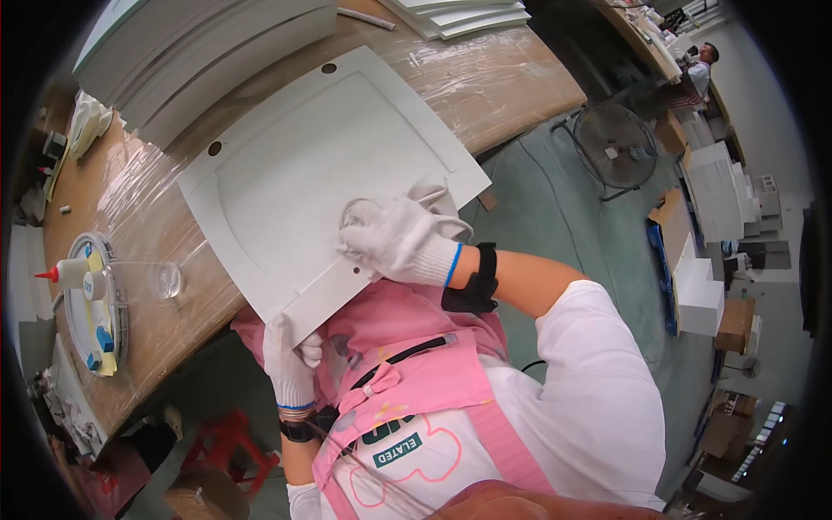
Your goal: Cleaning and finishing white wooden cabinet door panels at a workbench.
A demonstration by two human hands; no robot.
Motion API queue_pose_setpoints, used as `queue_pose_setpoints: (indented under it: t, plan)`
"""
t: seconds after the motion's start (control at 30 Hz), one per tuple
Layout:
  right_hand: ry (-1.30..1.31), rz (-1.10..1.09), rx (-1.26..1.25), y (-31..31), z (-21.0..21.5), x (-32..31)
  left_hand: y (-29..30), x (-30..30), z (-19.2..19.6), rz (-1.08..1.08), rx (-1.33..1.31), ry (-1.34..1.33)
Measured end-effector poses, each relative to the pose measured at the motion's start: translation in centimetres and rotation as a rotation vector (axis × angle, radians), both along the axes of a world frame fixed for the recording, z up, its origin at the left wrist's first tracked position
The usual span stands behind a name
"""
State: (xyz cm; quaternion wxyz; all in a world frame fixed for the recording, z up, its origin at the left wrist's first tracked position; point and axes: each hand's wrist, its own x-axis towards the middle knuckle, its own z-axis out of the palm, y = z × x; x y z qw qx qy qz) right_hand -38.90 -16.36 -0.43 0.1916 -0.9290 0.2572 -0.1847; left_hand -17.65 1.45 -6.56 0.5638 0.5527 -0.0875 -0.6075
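Observation:
A white door-like panel (321,165) with a shallow recessed field and two dark round holes near its far edge lies at a slant on the table, its near edge against my pink apron. My left hand (290,357), in a white knit glove, is closed round the panel's near left corner. On the panel's near right part rests my right hand (400,241), gloved too, with its fingers curled over a bunched whitish cloth (431,194). The cloth is partly hidden by the glove, and the fingertips are blurred.
A tall stack of white panels (208,65) stands at the far left, with more panels (472,19) beyond. Left are a red-tipped bottle (71,274), a round tray (121,334) and a clear cup (167,280). A floor fan (614,149) stands right; a red stool (227,446) lower left.

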Motion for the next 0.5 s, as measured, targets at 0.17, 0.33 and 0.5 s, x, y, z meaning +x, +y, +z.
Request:
queue_pose_setpoints:
  t: [0.17, 0.33, 0.5]
  plan:
    - [0.398, -0.499, -0.308, -8.0, 0.5, -15.1, -0.3, -0.9, 1.0, 0.055, 0.059, -0.064]
    - [0.277, -0.999, 0.326, -8.9, 3.2, -17.3, -0.1, 0.7, 0.5, -0.029, -0.011, 0.001]
    - [-0.053, -0.741, 0.351, -8.3, 2.0, -8.4, 0.3, 1.6, -1.0, -0.044, 0.061, -0.008]
